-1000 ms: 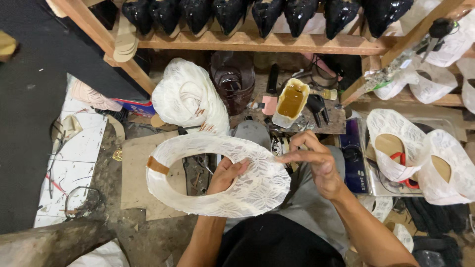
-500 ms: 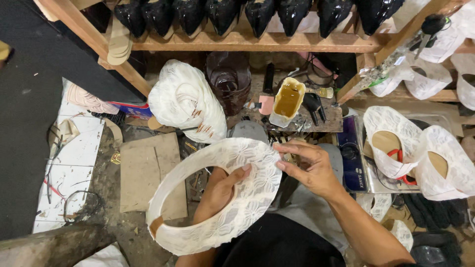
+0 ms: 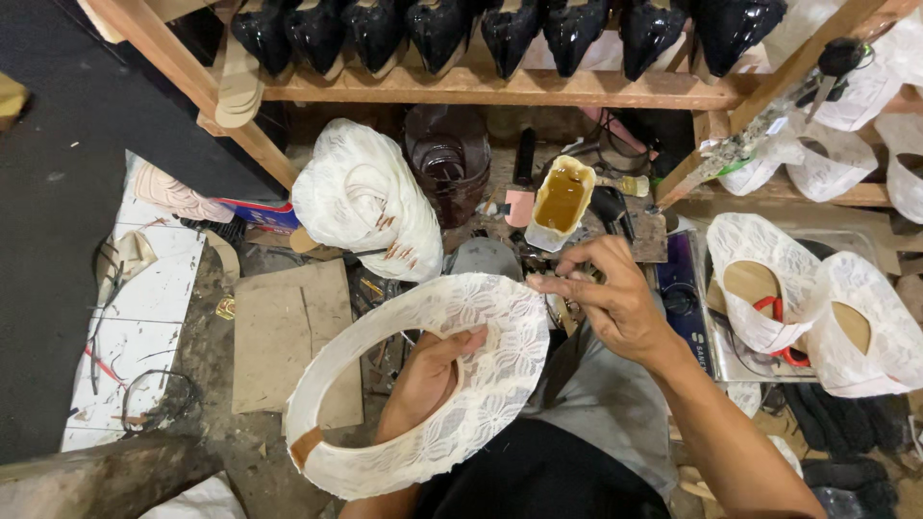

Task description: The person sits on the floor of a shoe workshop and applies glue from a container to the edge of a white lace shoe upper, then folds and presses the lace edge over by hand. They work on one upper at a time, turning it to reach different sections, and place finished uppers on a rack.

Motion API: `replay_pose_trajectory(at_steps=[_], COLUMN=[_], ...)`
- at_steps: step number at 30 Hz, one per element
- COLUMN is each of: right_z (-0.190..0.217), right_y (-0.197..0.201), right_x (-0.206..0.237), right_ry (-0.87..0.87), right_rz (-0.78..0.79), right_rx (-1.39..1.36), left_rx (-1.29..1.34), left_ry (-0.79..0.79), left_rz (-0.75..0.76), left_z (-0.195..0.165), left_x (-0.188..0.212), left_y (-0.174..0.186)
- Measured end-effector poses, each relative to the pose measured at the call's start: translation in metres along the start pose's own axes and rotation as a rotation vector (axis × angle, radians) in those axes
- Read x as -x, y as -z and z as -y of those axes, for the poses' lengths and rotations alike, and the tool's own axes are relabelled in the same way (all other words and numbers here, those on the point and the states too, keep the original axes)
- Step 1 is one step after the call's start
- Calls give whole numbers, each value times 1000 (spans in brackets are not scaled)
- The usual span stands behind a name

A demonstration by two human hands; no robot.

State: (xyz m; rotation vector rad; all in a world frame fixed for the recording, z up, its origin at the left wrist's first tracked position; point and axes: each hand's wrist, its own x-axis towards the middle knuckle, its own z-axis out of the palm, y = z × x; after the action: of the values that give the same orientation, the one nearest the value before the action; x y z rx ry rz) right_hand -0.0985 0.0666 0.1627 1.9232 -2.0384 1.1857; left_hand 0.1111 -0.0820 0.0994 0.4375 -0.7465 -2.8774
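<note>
**Lace shoe upper held over a cluttered workbench**

Since the earlier frame, the white lace upper (image 3: 423,384) has tilted lower at its near-left end, and the right hand (image 3: 615,303) has shifted slightly toward the glue pot. Left hand (image 3: 428,380) passes through the oval opening from below, its thumb pressed against the inner face of the lace band and the fingers curled behind it, so the piece is gripped between thumb and fingers. Right hand's thumb and forefinger are pinched together at the band's far right edge; what lies between the tips is too small to tell. A tan strip shows at the band's near-left end. Just beyond the pinch stands a white container of amber glue (image 3: 560,202), open at the top. Left of it, beyond the held band, sits a bundle of white lace (image 3: 370,202) beside a dark jar (image 3: 447,163). A flat brown cardboard sheet (image 3: 288,341) lies left of the left hand. Right of the right hand, white lace uppers (image 3: 808,293) rest in a tray. Farthest from the grip, glossy black shoes (image 3: 500,29) line a wooden shelf (image 3: 481,88).
</note>
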Motion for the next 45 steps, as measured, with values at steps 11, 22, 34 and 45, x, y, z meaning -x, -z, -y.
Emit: replay_pose_trajectory(at_steps=[11, 22, 34, 45], right_z=[4, 2, -148, -70], right_y=[-7, -15, -77, -25], right_x=[3, 6, -20, -11], right_ry=[22, 79, -305, -442], right_rz=[-34, -54, 247, 184], right_rx=[29, 116, 652, -69], left_rx=[29, 1, 133, 199], left_ry=[-174, -218, -259, -232], left_rz=[-39, -79, -192, -105], left_z=[-2, 1, 20, 9], left_x=[-3, -6, -10, -10], left_y=[-4, -4, 35, 39])
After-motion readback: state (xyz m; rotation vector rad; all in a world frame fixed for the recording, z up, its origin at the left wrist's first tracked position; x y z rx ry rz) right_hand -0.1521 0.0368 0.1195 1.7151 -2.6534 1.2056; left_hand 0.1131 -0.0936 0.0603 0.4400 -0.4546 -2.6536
